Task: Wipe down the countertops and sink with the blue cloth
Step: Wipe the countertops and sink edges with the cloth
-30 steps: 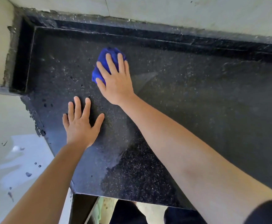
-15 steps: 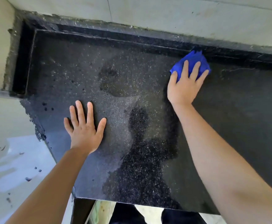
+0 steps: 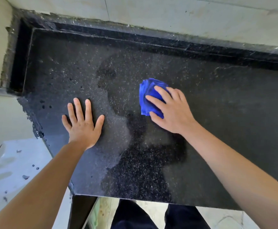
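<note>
A bright blue cloth [image 3: 146,96], bunched into a crumpled wad, lies near the middle of a black, white-speckled stone countertop [image 3: 225,116]. The right hand [image 3: 173,111] presses spread fingers over the cloth's right half. The countertop is glossy, with a duller grey patch at left and a raised dark rim behind.

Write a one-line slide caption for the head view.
Right hand presses a bunched blue cloth on the black countertop; left hand rests flat nearby.

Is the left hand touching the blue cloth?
Apart. The head view shows the left hand flat on the countertop, with bare dark stone between it and the blue cloth under the right hand.
</note>
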Motion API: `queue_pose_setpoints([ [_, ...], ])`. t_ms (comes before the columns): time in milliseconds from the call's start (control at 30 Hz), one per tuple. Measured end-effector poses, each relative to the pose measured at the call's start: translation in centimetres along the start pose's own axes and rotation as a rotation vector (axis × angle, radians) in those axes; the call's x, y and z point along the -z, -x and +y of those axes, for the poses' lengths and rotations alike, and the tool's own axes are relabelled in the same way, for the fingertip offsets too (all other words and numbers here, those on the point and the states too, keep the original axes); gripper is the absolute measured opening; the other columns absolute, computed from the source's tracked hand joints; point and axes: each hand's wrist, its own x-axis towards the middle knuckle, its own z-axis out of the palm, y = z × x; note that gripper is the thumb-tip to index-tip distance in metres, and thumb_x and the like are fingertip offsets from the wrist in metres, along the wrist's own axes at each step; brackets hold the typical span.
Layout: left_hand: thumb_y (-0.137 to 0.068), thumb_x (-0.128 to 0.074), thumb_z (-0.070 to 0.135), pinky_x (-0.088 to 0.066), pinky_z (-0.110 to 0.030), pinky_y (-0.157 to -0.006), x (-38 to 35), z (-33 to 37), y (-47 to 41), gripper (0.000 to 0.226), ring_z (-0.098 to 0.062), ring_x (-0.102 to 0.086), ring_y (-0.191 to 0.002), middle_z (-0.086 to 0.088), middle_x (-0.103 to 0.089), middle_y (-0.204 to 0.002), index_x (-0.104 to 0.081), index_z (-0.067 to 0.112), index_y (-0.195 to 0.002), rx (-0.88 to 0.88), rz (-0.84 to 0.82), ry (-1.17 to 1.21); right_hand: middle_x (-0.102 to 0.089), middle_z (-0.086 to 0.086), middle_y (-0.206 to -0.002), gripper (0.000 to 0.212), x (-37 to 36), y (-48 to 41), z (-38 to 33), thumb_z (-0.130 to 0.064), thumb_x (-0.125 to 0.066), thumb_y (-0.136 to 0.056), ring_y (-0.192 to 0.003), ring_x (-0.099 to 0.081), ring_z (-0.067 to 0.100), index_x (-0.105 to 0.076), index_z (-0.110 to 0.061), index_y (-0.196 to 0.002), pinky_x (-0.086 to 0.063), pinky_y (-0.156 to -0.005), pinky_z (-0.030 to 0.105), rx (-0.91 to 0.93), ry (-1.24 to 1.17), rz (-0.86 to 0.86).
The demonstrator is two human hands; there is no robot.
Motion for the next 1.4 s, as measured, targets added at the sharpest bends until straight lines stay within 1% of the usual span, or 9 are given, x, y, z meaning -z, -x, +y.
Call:
queue_pose_setpoints([
  [267, -0.095, -0.008, 0.068, 0.008, -0.056, -0.119, -0.3, 0.0, -0.1, 0.074, -0.027, 0.023, -0.149, -0.003, 0.027, -0.161, 0.02, 0.031, -0.153, 0.003, 0.02, -0.024, -0.048, 0.021, -0.126, 0.067, -1.4, -1.3, 6.1, -0.072, -0.041, -0.091, -0.123, -0.043, 0.042, -0.059, -0.023, -0.134, -0.028, -0.111, 0.048, -0.718, -0.037, 0.113],
  [400, -0.095, -0.009, 0.067, 0.007, -0.055, -0.118, -0.4, 0.1, 0.0, 0.074, -0.027, 0.021, -0.149, -0.003, 0.023, -0.162, 0.016, 0.031, -0.154, 0.006, 0.05, -0.03, -0.055, 0.019, -0.104, 0.043, -1.1, -2.9, -2.9, -0.053, -0.053, -0.095, -0.102, -0.051, 0.041, -0.072, -0.02, -0.114, -0.038, -0.093, 0.049, -0.389, -0.15, 0.282],
  [533, -0.094, -0.01, 0.068, 0.005, -0.056, -0.119, -0.6, 0.1, -0.1, 0.074, -0.026, 0.018, -0.15, -0.002, 0.021, -0.163, 0.013, 0.032, -0.155, 0.022, 0.056, -0.03, -0.051, 0.02, -0.127, 0.05, -1.2, 1.9, -10.5, -0.049, -0.043, -0.102, -0.123, -0.044, 0.042, -0.056, -0.019, -0.14, -0.029, -0.11, 0.051, 0.031, -0.252, 0.043],
  [700, -0.094, -0.012, 0.067, 0.005, -0.055, -0.119, -0.6, 0.1, -0.2, 0.074, -0.026, 0.017, -0.15, -0.002, 0.02, -0.164, 0.011, 0.032, -0.155, 0.025, 0.065, -0.024, -0.052, 0.017, -0.132, 0.046, -1.6, 4.5, -6.0, -0.048, -0.05, -0.099, -0.128, -0.044, 0.038, -0.058, -0.026, -0.139, -0.032, -0.109, 0.048, 0.116, -0.23, 0.018],
  [833, -0.095, -0.013, 0.067, 0.004, -0.056, -0.118, -0.8, 0.0, -0.1, 0.074, -0.027, 0.015, -0.15, -0.004, 0.017, -0.164, 0.009, 0.031, -0.156, 0.016, 0.089, -0.018, -0.051, 0.022, -0.132, 0.047, -1.9, 4.4, 3.1, -0.05, -0.054, -0.096, -0.126, -0.047, 0.042, -0.062, -0.025, -0.135, -0.034, -0.109, 0.05, -0.113, -0.145, 0.126],
  [967, -0.093, -0.011, 0.068, 0.005, -0.056, -0.119, -0.7, 0.1, -0.1, 0.075, -0.027, 0.016, -0.15, -0.004, 0.017, -0.164, 0.008, 0.031, -0.156, 0.023, 0.085, -0.012, -0.022, 0.022, -0.158, 0.061, -1.2, 4.6, 13.1, -0.064, -0.034, -0.095, -0.147, -0.018, 0.044, -0.043, -0.035, -0.149, -0.015, -0.122, 0.05, -0.662, -0.161, 0.042],
  [1067, -0.093, -0.01, 0.068, 0.005, -0.056, -0.118, -0.7, 0.1, 0.0, 0.075, -0.026, 0.016, -0.15, -0.004, 0.018, -0.164, 0.009, 0.032, -0.156, 0.022, 0.089, -0.027, -0.02, 0.023, -0.158, 0.069, -1.0, 3.0, 12.7, -0.065, -0.028, -0.092, -0.145, -0.018, 0.045, -0.043, -0.031, -0.15, -0.012, -0.122, 0.05, -0.876, -0.187, 0.047],
  [1167, -0.094, -0.009, 0.068, 0.006, -0.055, -0.119, -0.5, 0.2, 0.0, 0.074, -0.026, 0.018, -0.15, -0.003, 0.02, -0.163, 0.011, 0.032, -0.156, 0.022, 0.085, -0.029, -0.029, 0.025, -0.155, 0.059, -1.8, 1.8, 4.9, -0.058, -0.034, -0.097, -0.142, -0.024, 0.049, -0.048, -0.03, -0.147, -0.016, -0.119, 0.056, -0.717, -0.136, 0.081],
  [1400, -0.095, -0.017, 0.069, 0.005, -0.055, -0.12, 0.0, 0.0, -0.2, 0.076, -0.025, 0.019, -0.15, -0.001, 0.022, -0.163, 0.011, 0.034, -0.156, 0.025, 0.025, -0.012, -0.026, 0.019, -0.161, 0.052, -1.8, 7.0, -16.9, -0.052, -0.04, -0.102, -0.15, -0.013, 0.043, -0.043, -0.033, -0.15, -0.012, -0.12, 0.059, 0.184, -0.282, -0.156],
])
